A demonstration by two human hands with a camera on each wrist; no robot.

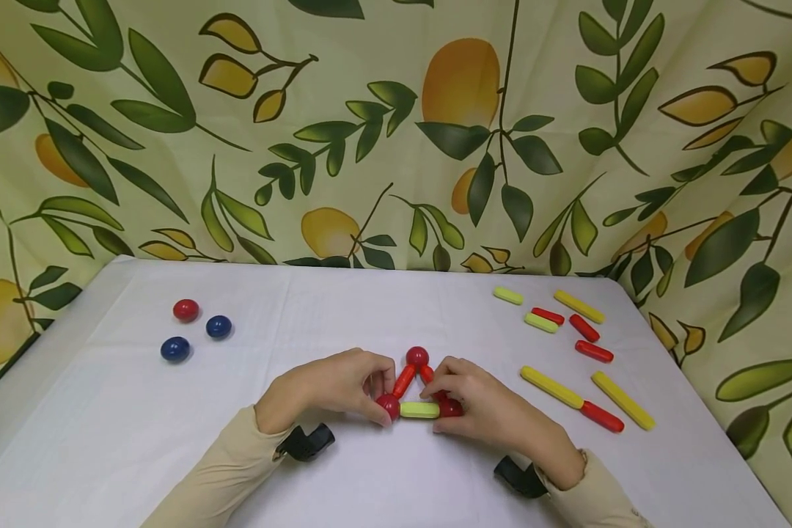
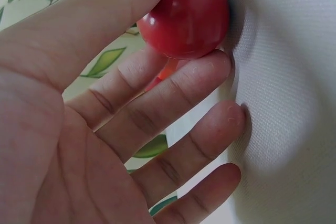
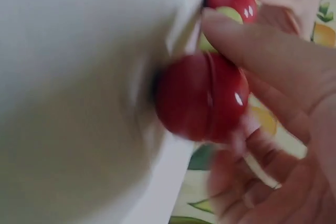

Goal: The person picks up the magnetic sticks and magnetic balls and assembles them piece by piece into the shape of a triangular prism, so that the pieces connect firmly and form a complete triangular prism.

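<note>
Nearest the camera are the two beige sleeves, left (image 1: 218,469) and right (image 1: 597,491), each with a black wrist device, left (image 1: 306,443) and right (image 1: 520,478). Between the hands, at the near middle of the white-covered table (image 1: 369,477), stands a triangular frame: a top red ball (image 1: 418,356) at the far corner, a left red ball (image 1: 389,407) and a right red ball (image 1: 449,408) at the near corners, two red rods (image 1: 404,381) forming the sides and a light green rod (image 1: 419,410) the near side. The left hand (image 1: 339,385) pinches the left red ball between thumb and fingers; the left wrist view shows the lower fingers spread apart, their tips at the cloth. The right hand (image 1: 482,407) holds the right red ball between thumb and bent fingers; its lower fingers are blurred in the wrist view, and their exact contact cannot be told. At the far left lie a loose red ball (image 1: 185,310) and two blue balls (image 1: 218,327). To the right lie loose light green, red and yellow rods (image 1: 578,306); nearer, one yellow rod (image 1: 551,386) meets a red rod (image 1: 602,416) end to end. A fruit-patterned curtain (image 1: 369,59) hangs behind.
</note>
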